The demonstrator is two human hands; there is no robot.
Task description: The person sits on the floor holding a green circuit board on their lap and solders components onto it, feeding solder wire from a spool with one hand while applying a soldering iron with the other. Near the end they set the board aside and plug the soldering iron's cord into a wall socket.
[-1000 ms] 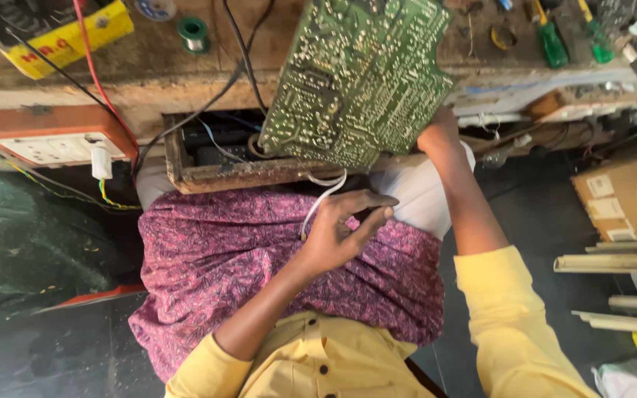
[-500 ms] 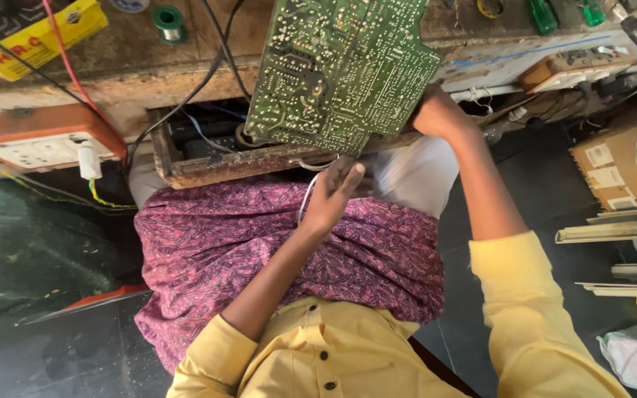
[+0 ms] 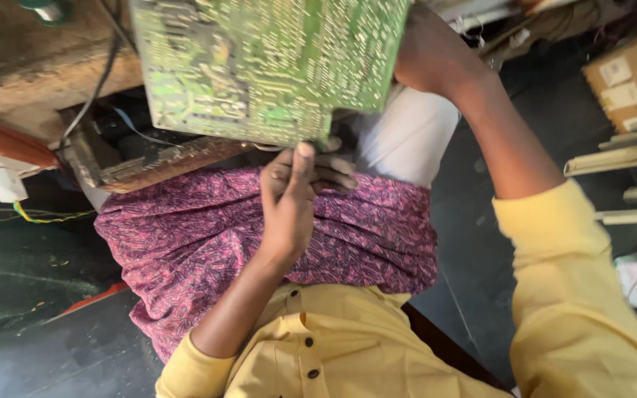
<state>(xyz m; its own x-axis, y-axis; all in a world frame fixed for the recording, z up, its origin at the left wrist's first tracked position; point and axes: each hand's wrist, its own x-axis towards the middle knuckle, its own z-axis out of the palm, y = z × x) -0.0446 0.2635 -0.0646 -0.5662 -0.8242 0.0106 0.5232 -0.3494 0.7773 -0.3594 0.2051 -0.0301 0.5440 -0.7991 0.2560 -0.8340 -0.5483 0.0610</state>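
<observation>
Over wooden bench (image 3: 35, 70), solder-speckled green circuit board (image 3: 267, 66).

Left hand (image 3: 293, 195) raised from a bent elbow, fingers (image 3: 302, 163) curled in a pinching grip, thumb pointing up, right hand (image 3: 433, 55) higher, arm outstretched, fingers clasped, yellow sleeves pushed back on both forearms

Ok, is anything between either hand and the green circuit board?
Nothing visible. The left hand grips the circuit board at its lower edge, thumb against the solder side, and the right hand holds its right edge directly.
</observation>
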